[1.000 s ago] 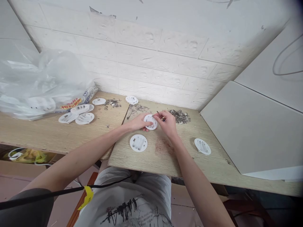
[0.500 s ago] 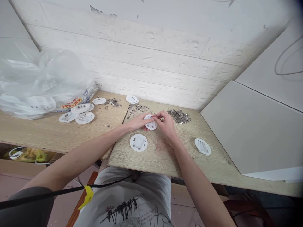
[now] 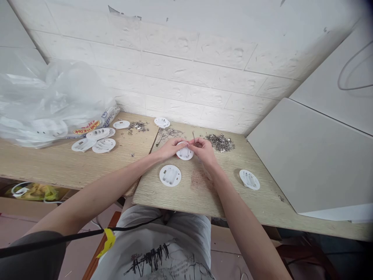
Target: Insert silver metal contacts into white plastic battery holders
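Note:
A round white plastic battery holder (image 3: 184, 154) is between my hands, over the front board of the table. My left hand (image 3: 172, 149) grips it at the left, thumb across the upper face. At its upper right edge, my right hand (image 3: 203, 149) is closed with the fingertips touching the holder. A thin metal tool (image 3: 194, 136) sticks up out of the right fingers; its lower end is hidden. Just below the hands, a second battery holder (image 3: 170, 175) lies flat with its slots facing up.
Small metal contacts (image 3: 220, 142) are heaped to the right, with more scattered pieces (image 3: 171, 133) behind my hands. One holder (image 3: 250, 179) lies at right. Several holders (image 3: 104, 145) lie at left by a plastic bag (image 3: 58, 101). A slim tool (image 3: 159, 140) rests near the board seam.
The thin tool in my right hand has swung from lying slanted near the holder to pointing upward. Right fingertips now press at the holder's upper edge, and the holder has tilted slightly.

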{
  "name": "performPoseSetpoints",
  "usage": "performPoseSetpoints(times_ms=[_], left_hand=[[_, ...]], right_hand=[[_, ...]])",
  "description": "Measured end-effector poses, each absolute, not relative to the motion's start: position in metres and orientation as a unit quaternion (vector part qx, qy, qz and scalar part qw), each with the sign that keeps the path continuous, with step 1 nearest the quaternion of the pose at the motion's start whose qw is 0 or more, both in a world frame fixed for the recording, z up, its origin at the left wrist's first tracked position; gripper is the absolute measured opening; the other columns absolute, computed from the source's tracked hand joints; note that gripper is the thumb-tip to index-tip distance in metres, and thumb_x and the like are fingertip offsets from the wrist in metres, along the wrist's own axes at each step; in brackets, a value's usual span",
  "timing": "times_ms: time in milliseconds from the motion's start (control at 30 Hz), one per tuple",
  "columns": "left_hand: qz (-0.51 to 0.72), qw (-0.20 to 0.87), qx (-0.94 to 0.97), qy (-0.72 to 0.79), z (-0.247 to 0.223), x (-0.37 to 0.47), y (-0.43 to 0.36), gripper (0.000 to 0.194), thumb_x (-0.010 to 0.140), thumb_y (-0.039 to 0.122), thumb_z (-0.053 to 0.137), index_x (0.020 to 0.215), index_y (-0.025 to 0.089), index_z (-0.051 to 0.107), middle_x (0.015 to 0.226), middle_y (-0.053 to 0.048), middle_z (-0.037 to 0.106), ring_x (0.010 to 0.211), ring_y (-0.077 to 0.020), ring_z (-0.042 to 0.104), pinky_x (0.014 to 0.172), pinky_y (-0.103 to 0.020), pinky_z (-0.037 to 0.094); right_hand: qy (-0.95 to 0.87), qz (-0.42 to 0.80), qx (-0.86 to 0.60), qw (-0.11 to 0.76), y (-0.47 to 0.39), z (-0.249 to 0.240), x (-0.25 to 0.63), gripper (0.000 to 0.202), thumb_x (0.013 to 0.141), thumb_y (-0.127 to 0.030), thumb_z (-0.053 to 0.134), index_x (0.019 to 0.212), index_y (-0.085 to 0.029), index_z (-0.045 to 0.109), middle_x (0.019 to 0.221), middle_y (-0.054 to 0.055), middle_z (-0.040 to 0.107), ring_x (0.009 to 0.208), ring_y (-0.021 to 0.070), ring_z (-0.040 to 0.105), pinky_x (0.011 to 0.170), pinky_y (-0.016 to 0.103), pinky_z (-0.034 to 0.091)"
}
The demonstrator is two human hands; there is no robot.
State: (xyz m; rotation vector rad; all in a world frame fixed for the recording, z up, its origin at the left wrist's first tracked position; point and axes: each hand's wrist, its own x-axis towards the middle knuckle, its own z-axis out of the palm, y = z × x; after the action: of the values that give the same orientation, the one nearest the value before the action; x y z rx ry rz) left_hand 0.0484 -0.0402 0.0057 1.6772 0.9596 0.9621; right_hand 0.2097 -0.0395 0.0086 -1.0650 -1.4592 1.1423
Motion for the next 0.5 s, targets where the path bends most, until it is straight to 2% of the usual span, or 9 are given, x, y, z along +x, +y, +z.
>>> performPoseSetpoints(times_ms=[233, 500], left_hand=[[0.430, 0.488, 0.650, 0.394, -0.0032, 0.0469, -0.0352, 0.035, 0.075, 0.045, 0.063, 0.087, 0.013, 0.064, 0.077, -0.003, 0.063, 0.066, -0.0122, 0.056, 0.058, -0.022, 0.041], [0.434, 0.494, 0.623, 0.424, -0.0006, 0.0489, -0.0353, 0.027, 0.075, 0.036, 0.062, 0.086, 0.012, 0.066, 0.074, -0.003, 0.065, 0.063, -0.0116, 0.056, 0.056, -0.021, 0.040]], right_hand=[[-0.593, 0.471, -0.438, 0.485, -0.0415, 0.0095, 0.2083, 0.026, 0.060, -0.033, 0.073, 0.074, -0.016, 0.060, 0.062, -0.002, 0.056, 0.056, 0.0097, 0.049, 0.054, 0.024, 0.041], [-0.588, 0.465, -0.453, 0.483, -0.0394, 0.0062, 0.2069, 0.024, 0.063, -0.032, 0.068, 0.079, -0.016, 0.062, 0.067, 0.001, 0.060, 0.060, 0.0119, 0.053, 0.055, 0.024, 0.043]])
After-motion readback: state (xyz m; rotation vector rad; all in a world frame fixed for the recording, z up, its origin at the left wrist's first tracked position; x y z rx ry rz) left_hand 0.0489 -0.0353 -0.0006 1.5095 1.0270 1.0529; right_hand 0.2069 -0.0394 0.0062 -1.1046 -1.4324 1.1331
